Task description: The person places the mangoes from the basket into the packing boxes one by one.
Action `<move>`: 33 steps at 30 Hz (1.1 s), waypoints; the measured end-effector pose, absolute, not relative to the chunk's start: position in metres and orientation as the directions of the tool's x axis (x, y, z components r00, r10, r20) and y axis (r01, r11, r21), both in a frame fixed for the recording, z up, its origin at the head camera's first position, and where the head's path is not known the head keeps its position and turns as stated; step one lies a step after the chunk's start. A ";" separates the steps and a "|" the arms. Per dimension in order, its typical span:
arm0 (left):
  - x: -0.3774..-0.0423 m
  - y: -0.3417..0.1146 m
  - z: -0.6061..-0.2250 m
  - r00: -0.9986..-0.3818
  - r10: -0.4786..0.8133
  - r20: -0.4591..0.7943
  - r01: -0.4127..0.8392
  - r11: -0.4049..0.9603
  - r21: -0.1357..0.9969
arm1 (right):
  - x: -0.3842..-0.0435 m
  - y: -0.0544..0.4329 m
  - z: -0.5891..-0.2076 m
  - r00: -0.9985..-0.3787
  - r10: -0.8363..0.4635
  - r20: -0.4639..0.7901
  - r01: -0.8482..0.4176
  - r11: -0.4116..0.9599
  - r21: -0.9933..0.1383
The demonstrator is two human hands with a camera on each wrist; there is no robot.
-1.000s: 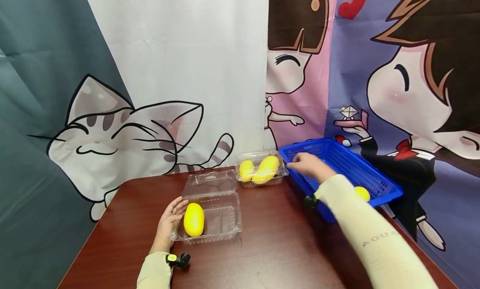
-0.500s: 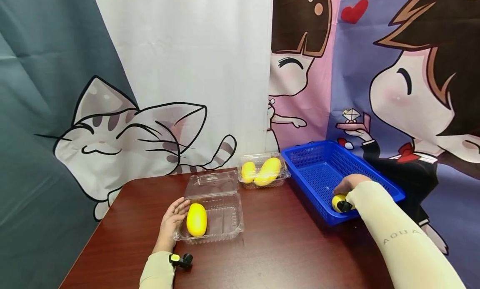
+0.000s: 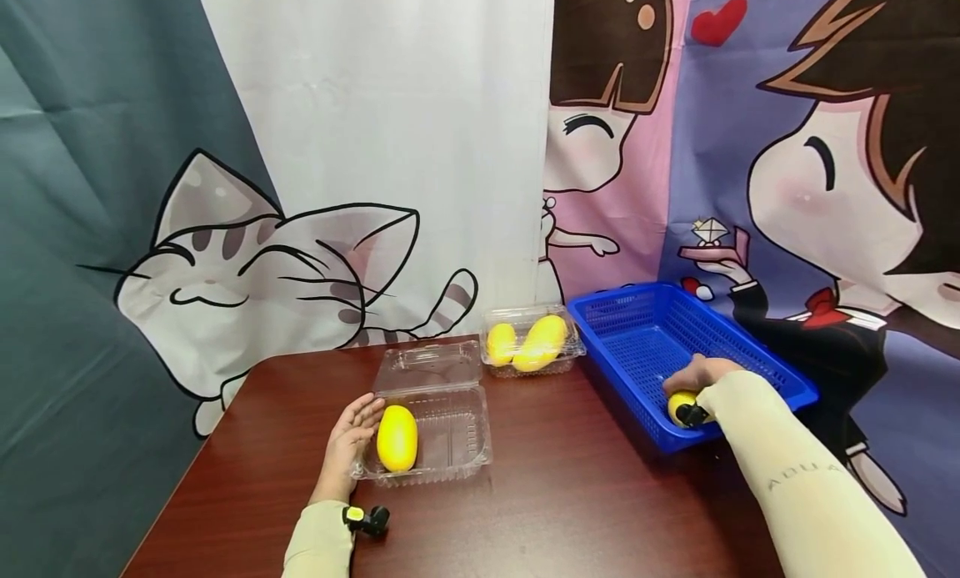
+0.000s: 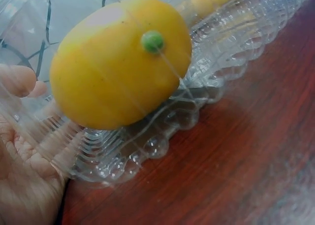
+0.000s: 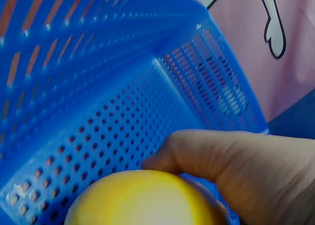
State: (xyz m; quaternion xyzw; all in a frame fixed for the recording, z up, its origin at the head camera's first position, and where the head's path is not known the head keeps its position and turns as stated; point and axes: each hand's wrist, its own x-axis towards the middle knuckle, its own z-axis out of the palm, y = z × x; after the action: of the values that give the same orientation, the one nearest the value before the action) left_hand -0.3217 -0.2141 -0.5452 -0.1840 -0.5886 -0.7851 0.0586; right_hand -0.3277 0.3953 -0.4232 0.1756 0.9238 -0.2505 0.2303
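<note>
In the head view, my left hand (image 3: 348, 441) rests along the left wall of a hinged clear plastic box (image 3: 452, 434), fingers nearly straight. The box's lid (image 3: 429, 368) is folded back flat behind it. One yellow mango (image 3: 397, 439) lies at the left inside; the left wrist view shows the green nub on the end of this mango (image 4: 153, 41). My right hand (image 3: 699, 373) reaches down into the near end of the blue basket (image 3: 617, 363) and grips another yellow mango (image 5: 140, 200). The right wrist view shows the thumb at its far side; the other fingers are mostly hidden.
A second clear box (image 3: 568, 349) with its lid down stands at the back, left of the basket, holding two yellow mangoes (image 3: 542, 343). All of it sits on a reddish-brown table (image 3: 555, 495). A printed cartoon curtain (image 3: 375, 144) hangs behind the table.
My right hand has moved from above the basket's left rim down to its near end and taken hold of the mango there. The left hand stays by the box.
</note>
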 end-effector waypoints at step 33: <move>-0.323 -0.210 -0.544 -0.963 0.087 0.256 0.245 -0.119 0.962 | -0.321 0.049 -0.424 -0.954 -0.296 0.048 -0.287 0.855 -0.431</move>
State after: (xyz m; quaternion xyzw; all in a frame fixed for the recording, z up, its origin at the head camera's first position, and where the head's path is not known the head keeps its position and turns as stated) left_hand -0.3230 -0.2096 -0.5444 -0.1254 -0.6615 -0.7375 0.0535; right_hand -0.3207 0.0491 -0.4239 -0.1516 0.9631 -0.2222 0.0102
